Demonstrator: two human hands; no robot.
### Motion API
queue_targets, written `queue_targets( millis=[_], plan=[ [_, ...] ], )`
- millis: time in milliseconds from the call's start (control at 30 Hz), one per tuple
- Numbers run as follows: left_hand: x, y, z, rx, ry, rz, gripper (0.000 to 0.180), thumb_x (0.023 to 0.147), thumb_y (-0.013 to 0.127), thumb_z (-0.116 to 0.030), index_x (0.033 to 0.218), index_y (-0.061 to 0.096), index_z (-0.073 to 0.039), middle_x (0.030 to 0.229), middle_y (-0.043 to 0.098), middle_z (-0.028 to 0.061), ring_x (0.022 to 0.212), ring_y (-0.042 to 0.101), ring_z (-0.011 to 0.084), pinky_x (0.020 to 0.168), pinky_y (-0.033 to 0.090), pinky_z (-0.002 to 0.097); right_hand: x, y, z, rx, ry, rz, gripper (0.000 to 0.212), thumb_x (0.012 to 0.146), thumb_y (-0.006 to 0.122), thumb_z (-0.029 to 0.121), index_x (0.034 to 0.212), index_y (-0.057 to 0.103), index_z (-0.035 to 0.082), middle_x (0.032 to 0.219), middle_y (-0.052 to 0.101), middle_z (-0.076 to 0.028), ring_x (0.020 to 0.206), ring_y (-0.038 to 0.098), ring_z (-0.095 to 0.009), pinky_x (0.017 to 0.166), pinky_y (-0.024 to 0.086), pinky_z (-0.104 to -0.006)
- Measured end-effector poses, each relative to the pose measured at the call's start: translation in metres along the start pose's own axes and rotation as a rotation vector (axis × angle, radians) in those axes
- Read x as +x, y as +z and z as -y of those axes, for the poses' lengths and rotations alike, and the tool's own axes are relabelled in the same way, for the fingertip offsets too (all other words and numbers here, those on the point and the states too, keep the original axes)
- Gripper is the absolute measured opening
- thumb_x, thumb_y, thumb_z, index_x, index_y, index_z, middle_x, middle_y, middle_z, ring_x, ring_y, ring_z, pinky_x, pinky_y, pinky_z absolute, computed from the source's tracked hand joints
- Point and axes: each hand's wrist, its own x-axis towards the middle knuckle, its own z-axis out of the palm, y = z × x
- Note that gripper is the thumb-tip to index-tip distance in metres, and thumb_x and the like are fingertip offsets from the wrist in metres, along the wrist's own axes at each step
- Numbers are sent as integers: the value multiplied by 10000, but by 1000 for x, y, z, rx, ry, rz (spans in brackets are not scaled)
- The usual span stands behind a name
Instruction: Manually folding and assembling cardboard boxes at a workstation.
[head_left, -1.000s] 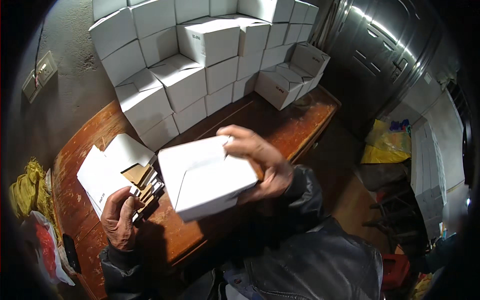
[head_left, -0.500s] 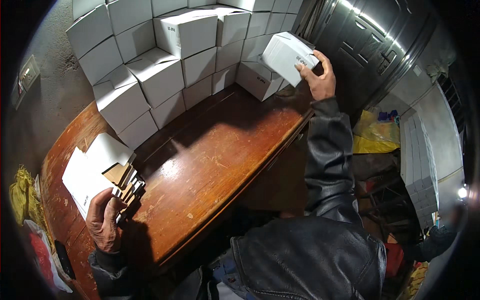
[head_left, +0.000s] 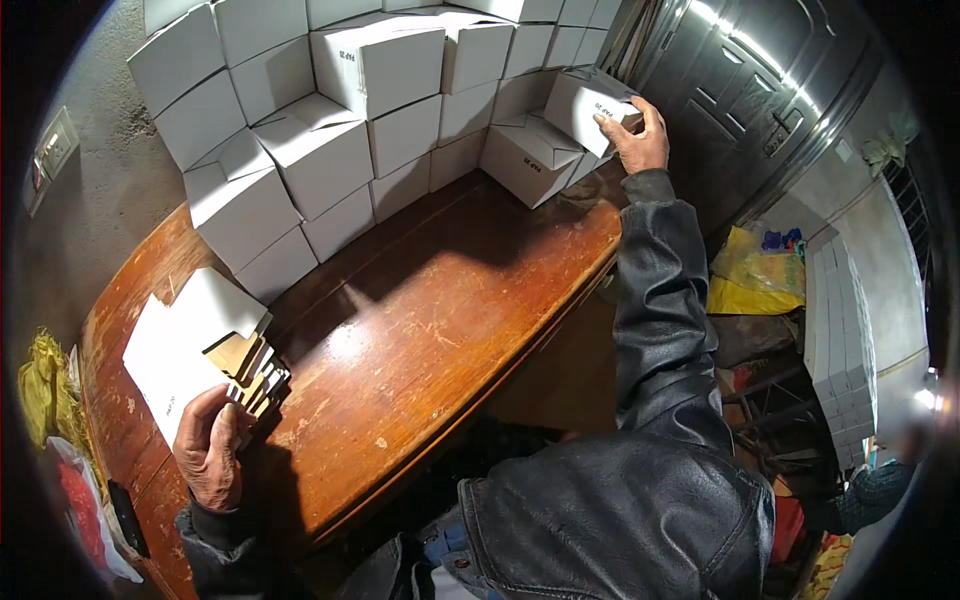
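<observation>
At the far right end of the table, my right hand (head_left: 642, 142) grips a white cardboard box (head_left: 585, 108) by its right side, thumb on the near face. That box is tilted and sits over or against another white box (head_left: 530, 158); whether it rests fully on it is hard to tell. On the near left of the table lies a stack of flat, unfolded white cartons (head_left: 190, 345) with brown inner flaps. My left hand (head_left: 212, 455) is closed at the stack's near edge, thumb and fingers pinching a carton's edge.
Stacked white boxes (head_left: 405, 75) line the table's back against the wall. The worn brown wooden table (head_left: 430, 340) curves across the middle. A metal door (head_left: 745, 90) stands beyond its right end. More flat cartons (head_left: 838, 340) and a yellow bag (head_left: 755, 275) are at right.
My right hand has lowered the white box slightly and moved it right, toward the box beneath. My left hand has stayed almost in place at the flat cartons.
</observation>
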Motion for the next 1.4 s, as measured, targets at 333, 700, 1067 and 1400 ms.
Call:
queue_targets(
  millis=[333,700,1067,1400],
  plan=[
    [-2,-5,2,7,-26,45,246,959,564,-86,1185,560,11,870,623,59,759,585,111,666,447,225,-4,8,1,-63,-15,-17,749,672,848,418,1188,574,-51,1208,559,-229,1125,564,-340,946,465,-421],
    [-3,-6,1,-9,-51,59,247,943,579,-66,1179,580,7,926,615,55,812,606,119,690,457,223,-25,15,-3,-97,133,-25,1046,713,742,631,1380,336,-65,1301,443,-316,1245,438,-425,1028,394,-485],
    [-2,-4,2,7,-54,81,239,935,576,-40,1166,581,21,942,600,72,805,604,138,704,473,244,-33,34,-16,-207,222,123,843,761,638,682,915,600,-146,953,609,-358,937,604,-470,818,473,-511],
    [-4,1,-7,65,30,95,212,927,563,-6,1131,586,44,932,586,94,798,611,157,735,503,271,-30,26,-6,-299,290,202,853,770,616,701,894,634,-142,924,627,-350,905,624,-465,797,487,-506]
  ],
)
